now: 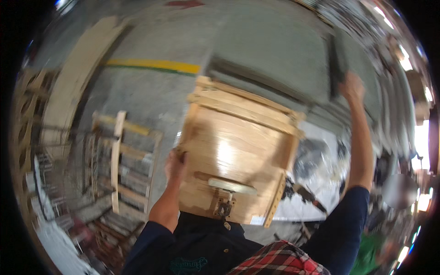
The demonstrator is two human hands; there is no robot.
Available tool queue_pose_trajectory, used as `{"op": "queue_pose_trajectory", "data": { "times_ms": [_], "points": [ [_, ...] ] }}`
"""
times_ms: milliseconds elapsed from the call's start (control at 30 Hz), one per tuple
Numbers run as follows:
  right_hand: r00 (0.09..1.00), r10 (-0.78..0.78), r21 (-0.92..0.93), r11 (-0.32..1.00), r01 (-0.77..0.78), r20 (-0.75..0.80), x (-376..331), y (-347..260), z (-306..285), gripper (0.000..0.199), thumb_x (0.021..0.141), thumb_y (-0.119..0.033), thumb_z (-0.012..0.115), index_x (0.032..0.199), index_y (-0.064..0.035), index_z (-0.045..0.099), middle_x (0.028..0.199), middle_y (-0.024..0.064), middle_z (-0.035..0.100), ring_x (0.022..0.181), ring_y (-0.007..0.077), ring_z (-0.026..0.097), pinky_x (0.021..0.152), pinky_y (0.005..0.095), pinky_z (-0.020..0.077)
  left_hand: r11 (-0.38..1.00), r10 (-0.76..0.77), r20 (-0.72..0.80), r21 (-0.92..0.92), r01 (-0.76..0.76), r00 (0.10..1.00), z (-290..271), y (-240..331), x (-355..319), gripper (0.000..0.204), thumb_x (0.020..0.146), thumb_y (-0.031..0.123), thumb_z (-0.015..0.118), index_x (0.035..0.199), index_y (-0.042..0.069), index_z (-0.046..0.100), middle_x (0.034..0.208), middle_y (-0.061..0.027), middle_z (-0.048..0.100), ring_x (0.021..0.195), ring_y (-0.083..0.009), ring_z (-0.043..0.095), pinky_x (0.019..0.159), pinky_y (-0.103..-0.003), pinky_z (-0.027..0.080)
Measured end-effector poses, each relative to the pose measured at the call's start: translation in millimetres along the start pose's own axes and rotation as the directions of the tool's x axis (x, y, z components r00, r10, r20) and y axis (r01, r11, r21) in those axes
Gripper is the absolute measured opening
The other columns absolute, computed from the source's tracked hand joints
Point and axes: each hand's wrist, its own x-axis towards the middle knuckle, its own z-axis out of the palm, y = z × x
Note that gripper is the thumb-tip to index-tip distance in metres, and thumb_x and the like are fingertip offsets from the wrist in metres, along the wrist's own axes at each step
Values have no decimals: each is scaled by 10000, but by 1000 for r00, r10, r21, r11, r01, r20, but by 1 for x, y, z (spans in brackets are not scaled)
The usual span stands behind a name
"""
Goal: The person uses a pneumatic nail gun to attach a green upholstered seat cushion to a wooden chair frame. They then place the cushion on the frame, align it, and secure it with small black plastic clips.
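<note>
A varnished wooden panel [229,123] with raised wooden rails along its edges lies in front of my body. My left hand [174,166] is closed round its left edge. Near the panel's lower end sit a pale bar [232,186] and a dark metal fitting [223,208]. My right arm reaches out to the far right. There my right hand [352,88], blurred, is closed on the dark edge of a grey-green sheet [360,59]; its fingertips are partly hidden. Another grey-green sheet [270,41] lies flat beyond the panel.
Slatted wooden frames [120,160] stand on the left, with a long pale board [78,78] farther off. A yellow line [151,65] crosses the concrete floor. Right of the panel, a dark hand tool [306,195] rests on a whitish plastic-covered surface [316,172]. Draped grey sheets [398,101] line the far right.
</note>
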Motion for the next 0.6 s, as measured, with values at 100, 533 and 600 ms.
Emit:
{"op": "queue_pose_trajectory", "data": {
  "times_ms": [100, 533, 600],
  "points": [
    [997, 46, -107, 993, -39, 61, 21, 31, 44, 576, 883, -317, 749, 1367, -73, 553, 1288, 144, 654, 1180, 314, 644, 982, 428, 535, 999, -35, 53, -36, 37, 998, -27, 19, 0, 496, 917, 500, 652, 1207, 103, 586, 1107, -212, 652, 1063, -421, 613, 894, -526, 500],
    [964, -261, -487, 849, 206, -48, 78, 63, 141, 245, 965, -87, 611, 1159, 62, 609, 1053, 139, 725, 930, 229, 750, 770, 316, 615, 997, -16, -16, 79, 17, 1000, -13, 1, -12, 628, 949, 595, 562, 1266, 53, 538, 1161, -184, 646, 1151, -396, 588, 982, -494, 470],
    [970, -244, -358, 905, 228, 0, 76, 92, 143, 219, 964, -72, 609, 1145, 50, 624, 1060, 159, 719, 944, 271, 745, 787, 333, 612, 997, -8, 22, 79, 7, 1000, -13, 5, -8, 596, 963, 573, 543, 1266, 60, 556, 1189, -176, 641, 1170, -387, 584, 998, -492, 462]
  ]
}}
